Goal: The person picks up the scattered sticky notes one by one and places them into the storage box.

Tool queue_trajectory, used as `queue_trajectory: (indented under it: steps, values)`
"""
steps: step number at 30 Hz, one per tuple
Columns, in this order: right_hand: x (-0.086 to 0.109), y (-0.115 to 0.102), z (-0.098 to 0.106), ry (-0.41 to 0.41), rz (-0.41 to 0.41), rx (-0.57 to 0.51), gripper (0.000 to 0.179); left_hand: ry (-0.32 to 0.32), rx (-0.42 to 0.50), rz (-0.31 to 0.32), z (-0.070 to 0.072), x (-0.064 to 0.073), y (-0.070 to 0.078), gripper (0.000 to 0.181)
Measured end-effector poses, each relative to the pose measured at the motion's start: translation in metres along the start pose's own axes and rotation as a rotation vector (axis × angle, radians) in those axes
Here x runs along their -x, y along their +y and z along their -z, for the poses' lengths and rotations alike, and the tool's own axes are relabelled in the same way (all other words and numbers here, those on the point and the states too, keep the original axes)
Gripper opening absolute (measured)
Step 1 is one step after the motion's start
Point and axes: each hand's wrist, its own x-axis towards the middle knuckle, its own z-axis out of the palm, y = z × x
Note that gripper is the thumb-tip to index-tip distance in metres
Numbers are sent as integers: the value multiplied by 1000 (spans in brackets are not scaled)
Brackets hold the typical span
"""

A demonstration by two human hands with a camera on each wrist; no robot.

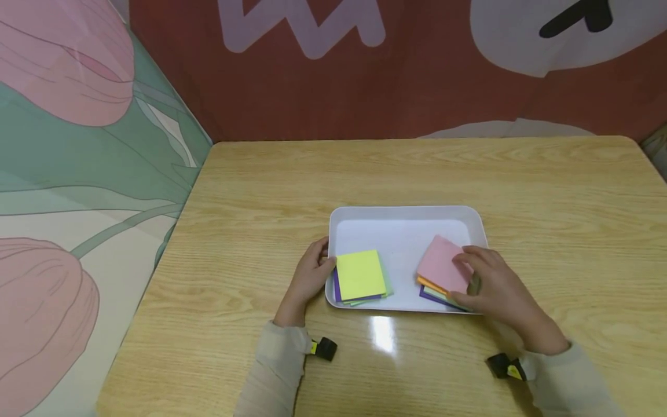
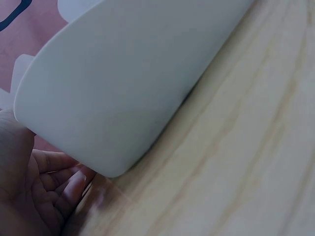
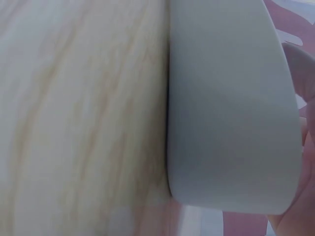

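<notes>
A white rectangular tray (image 1: 406, 231) sits on the table, holding two piles of square sticky notes. At its left end my left hand (image 1: 307, 275) grips the wall, thumb over the rim and fingers outside; the left wrist view shows those fingers (image 2: 61, 179) curled by the tray's corner. Beside that thumb lies a yellow sticky note pad (image 1: 361, 275), over purple and green ones. My right hand (image 1: 495, 284) pinches a pink sticky note pad (image 1: 440, 260) at its right side. Orange, pale green and purple pads show below the pink one. The right wrist view mostly shows the tray's outer wall (image 3: 231, 108).
The wood-grain table (image 1: 250, 220) extends around the tray. A red patterned wall covering (image 1: 417, 92) stands behind it, and a flower-printed one (image 1: 94, 162) at the left. Small black devices (image 1: 326, 348) are strapped at both wrists.
</notes>
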Motion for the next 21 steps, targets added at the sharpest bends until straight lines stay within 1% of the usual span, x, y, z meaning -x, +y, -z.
queue_trajectory:
  steps: [2,9,13,16,18,21]
  values:
    - [0,0,0,-4,2,2,57,-2,8,0,0,1,2,45]
    - [0,1,-3,-12,27,35,58,-4,-1,-23,5,13,35,44]
    - [-1,1,-3,-27,33,58,59,-2,-8,-8,5,14,39,44]
    - [-1,1,-4,-43,34,67,59,-2,-6,1,4,15,40,44]
    - [-1,0,-4,-64,26,63,61,-2,-4,5,4,14,38,44]
    - [-2,-3,-3,-122,1,48,63,3,4,20,4,14,37,44]
